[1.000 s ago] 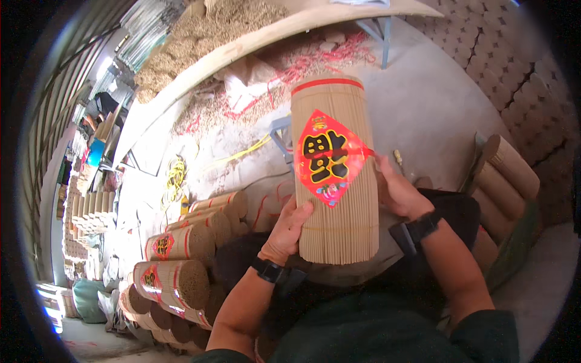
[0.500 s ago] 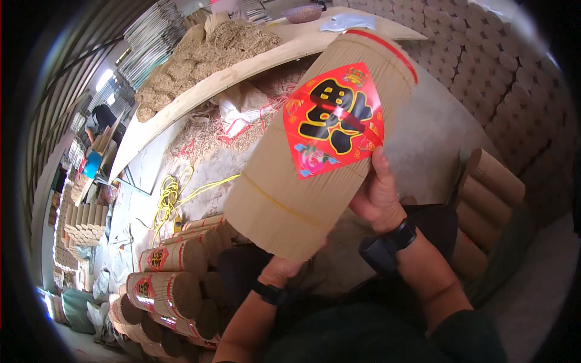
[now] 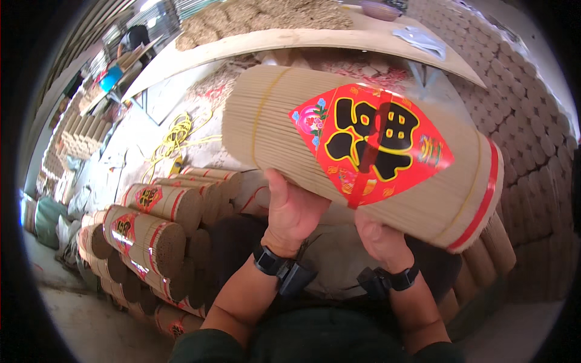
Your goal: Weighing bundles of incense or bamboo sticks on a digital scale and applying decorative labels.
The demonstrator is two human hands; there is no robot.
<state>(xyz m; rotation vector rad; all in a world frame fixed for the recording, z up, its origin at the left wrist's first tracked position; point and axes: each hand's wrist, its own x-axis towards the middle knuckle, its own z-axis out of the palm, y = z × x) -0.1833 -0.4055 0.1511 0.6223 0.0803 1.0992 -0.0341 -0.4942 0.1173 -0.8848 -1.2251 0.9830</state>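
A thick round bundle of incense sticks point(image 3: 275, 121) is held up in front of me, lying nearly level and tilted down to the right. Yellow ties circle it, and a red band point(image 3: 484, 196) wraps its right end. On its side sits a red diamond-shaped label point(image 3: 375, 145) with bold black lettering and flowers, crossed by a red strip. My left hand point(image 3: 296, 209) supports the underside left of the middle, thumb up along the near side. My right hand point(image 3: 384, 239) holds it from below, right of the middle. The other fingers of both hands are mostly hidden beneath the bundle.
Similar labelled bundles point(image 3: 130, 230) are stacked at my lower left. Unlabelled ones point(image 3: 496, 242) stand at the right. Ahead is a wooden table point(image 3: 302, 39) with tan stick heaps, a cloth point(image 3: 420, 41) and a basket point(image 3: 380, 9). Yellow cord point(image 3: 177, 136) lies on the floor.
The bundle has turned from steeply upright to nearly level, its red-banded end swinging down to the right. My left hand has moved from the bottom end to the underside. My view has shifted too.
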